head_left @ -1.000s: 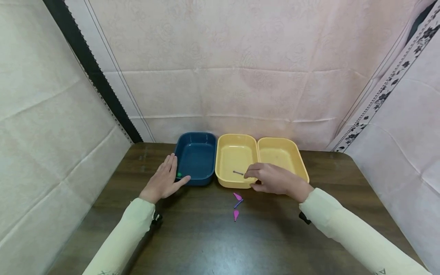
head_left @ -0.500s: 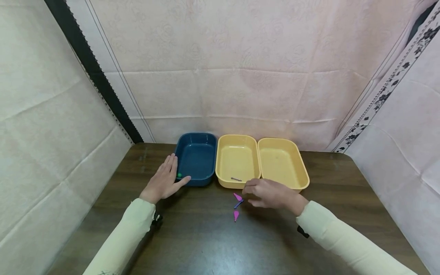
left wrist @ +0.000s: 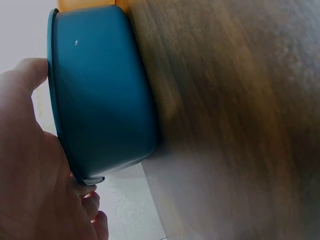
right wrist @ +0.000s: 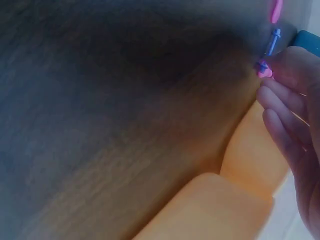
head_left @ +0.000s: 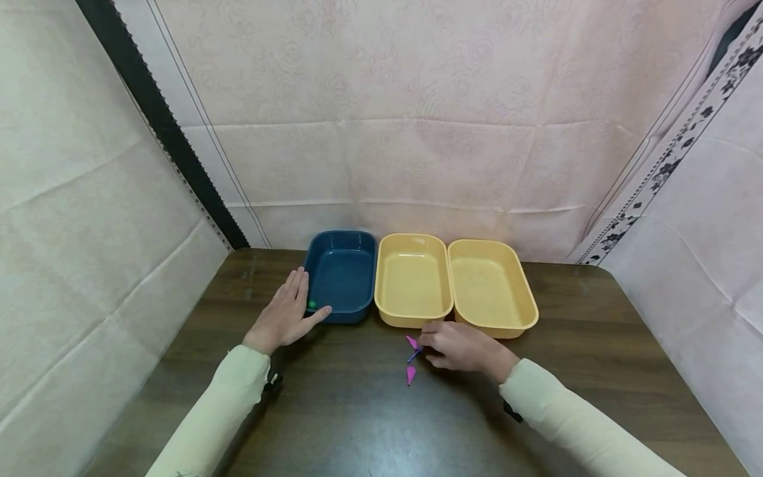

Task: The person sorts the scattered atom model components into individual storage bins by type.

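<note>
**Dark wood surface, three tubs, tiny bits to pick up**

Dark wooden surface (head_left: 357, 411) carries three plastic tubs: one blue rectangular tub (head_left: 341, 275) and two yellow ones (head_left: 413, 278) (head_left: 490, 285).

Left hand (head_left: 285, 315) lies flat with relaxed fingers against the blue tub, steadying it.

Right hand (head_left: 461, 346) has fingertips on the small blue peg (head_left: 414, 354); can't tell if it's pinched yet. I'd go fingertips-only, slow.

Two pink teardrop pieces (head_left: 411, 342) (head_left: 409, 374) flank the peg.

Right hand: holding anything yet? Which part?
Cannot be told. The right hand has its fingers at the upper pink piece, touching or nearly so; no closed pinch shows. The left hand only rests against the blue tray.
</note>
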Demonstrator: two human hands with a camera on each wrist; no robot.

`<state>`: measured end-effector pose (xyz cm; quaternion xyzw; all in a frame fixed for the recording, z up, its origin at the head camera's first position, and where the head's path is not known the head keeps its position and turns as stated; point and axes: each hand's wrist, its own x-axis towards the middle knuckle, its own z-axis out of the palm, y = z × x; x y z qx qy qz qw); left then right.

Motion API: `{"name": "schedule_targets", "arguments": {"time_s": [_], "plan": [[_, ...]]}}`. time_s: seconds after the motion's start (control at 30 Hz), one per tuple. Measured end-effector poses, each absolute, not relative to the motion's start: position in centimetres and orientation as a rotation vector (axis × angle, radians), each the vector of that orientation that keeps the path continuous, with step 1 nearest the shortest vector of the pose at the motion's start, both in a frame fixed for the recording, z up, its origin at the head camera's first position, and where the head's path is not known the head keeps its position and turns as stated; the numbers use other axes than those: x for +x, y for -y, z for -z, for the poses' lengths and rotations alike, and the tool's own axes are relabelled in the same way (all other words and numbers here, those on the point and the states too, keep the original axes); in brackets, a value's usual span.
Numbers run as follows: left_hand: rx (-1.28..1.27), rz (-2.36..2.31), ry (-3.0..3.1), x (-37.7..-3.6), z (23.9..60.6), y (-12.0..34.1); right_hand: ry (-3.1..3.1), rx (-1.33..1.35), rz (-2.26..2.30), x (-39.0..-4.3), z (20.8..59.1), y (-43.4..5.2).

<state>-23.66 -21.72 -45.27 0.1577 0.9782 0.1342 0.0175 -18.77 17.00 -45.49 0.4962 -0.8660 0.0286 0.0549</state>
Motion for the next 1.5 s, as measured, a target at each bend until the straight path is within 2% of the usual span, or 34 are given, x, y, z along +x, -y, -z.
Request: {"name": "schedule_targets", "arguments": {"time_s": [0.6, 1.5], "plan": [[0.503, -0.437, -3.036, -23.6, 45.2, 21.5, 2.791, 1.516, -0.298, -19.4, 45.7, -16.6], [0.494, -0.422, -3.033, -23.7, 45.1, 21.6, 2.809, 1.437, -0.320, -19.6, 39.3, -17.7]]}}
